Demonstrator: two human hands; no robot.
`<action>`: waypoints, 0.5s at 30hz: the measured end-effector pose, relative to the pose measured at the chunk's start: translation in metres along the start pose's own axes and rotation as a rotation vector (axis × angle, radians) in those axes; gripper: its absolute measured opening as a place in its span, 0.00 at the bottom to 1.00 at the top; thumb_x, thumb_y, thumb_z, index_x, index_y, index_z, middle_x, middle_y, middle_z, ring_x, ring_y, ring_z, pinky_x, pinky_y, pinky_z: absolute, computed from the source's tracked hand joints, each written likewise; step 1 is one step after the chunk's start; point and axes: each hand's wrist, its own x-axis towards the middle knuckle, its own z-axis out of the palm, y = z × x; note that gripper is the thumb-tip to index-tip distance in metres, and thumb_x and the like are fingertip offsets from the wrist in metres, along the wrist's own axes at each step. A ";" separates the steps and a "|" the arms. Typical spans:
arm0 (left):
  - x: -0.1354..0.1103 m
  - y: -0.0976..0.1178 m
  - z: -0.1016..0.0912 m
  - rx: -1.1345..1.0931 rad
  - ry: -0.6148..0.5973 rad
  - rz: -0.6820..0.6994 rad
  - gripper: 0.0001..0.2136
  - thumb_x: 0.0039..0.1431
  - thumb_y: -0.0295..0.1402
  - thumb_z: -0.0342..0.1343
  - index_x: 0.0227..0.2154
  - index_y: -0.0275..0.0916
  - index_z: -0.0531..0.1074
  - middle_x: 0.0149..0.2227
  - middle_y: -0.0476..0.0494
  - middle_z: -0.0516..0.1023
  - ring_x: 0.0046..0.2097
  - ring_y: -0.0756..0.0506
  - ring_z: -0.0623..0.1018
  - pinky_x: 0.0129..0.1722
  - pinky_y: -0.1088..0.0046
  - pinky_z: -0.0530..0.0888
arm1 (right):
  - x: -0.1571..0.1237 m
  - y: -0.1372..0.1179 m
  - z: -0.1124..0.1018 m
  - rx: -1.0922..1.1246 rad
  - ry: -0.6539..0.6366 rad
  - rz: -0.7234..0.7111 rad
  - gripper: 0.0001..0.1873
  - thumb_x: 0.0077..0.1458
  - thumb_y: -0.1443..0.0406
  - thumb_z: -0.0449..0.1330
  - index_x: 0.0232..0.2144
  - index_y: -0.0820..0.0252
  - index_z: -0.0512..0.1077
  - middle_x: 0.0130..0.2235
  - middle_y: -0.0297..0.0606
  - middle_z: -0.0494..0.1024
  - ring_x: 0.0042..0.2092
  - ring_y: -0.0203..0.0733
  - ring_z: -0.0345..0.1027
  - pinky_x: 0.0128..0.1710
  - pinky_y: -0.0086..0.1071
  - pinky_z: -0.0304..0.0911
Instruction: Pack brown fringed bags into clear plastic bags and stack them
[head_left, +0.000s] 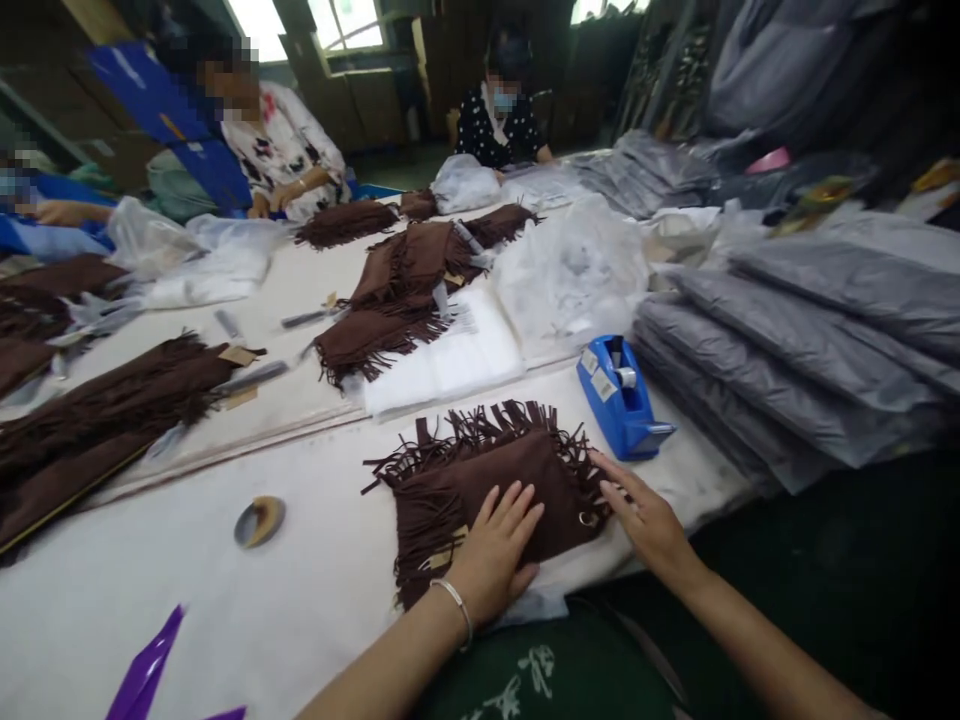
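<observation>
A dark brown fringed bag (517,490) lies flat on the white-covered table in front of me, with a small metal ring near its right edge and a tan tag by its left fringe. My left hand (495,550) rests on the bag, fingers spread and palm down. Against the bag's right edge, my right hand (645,520) has its fingers stretched out, touching the fringe. Under the bag's near edge, a bit of clear plastic (536,605) shows. Just beyond my right hand stands a blue tape dispenser (619,400).
Grey garments in plastic (787,340) are stacked at the right. A tape roll (259,522) and purple plastic (150,665) lie at the left. More brown fringed bags (405,270) and white plastic sleeves (465,350) lie farther back. Co-workers (289,150) sit across the table.
</observation>
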 end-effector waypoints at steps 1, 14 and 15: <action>0.007 0.004 0.005 0.038 -0.013 0.039 0.33 0.54 0.34 0.55 0.61 0.38 0.49 0.65 0.40 0.45 0.66 0.39 0.43 0.64 0.52 0.46 | -0.011 -0.001 -0.003 0.143 0.025 0.118 0.20 0.60 0.56 0.49 0.52 0.54 0.65 0.54 0.42 0.69 0.54 0.46 0.63 0.58 0.46 0.55; 0.014 0.010 0.007 0.095 0.294 0.253 0.22 0.57 0.20 0.44 0.56 0.29 0.57 0.54 0.35 0.69 0.60 0.46 0.64 0.58 0.61 0.68 | -0.031 -0.020 0.036 1.495 -0.267 0.687 0.16 0.58 0.59 0.54 0.45 0.60 0.71 0.48 0.41 0.75 0.52 0.44 0.67 0.55 0.42 0.58; 0.012 0.011 0.003 0.096 0.308 0.256 0.22 0.57 0.20 0.44 0.56 0.29 0.57 0.54 0.35 0.69 0.60 0.46 0.63 0.58 0.60 0.68 | -0.019 -0.025 0.040 1.588 -0.235 0.668 0.17 0.59 0.57 0.52 0.45 0.58 0.71 0.49 0.39 0.75 0.52 0.43 0.66 0.57 0.42 0.56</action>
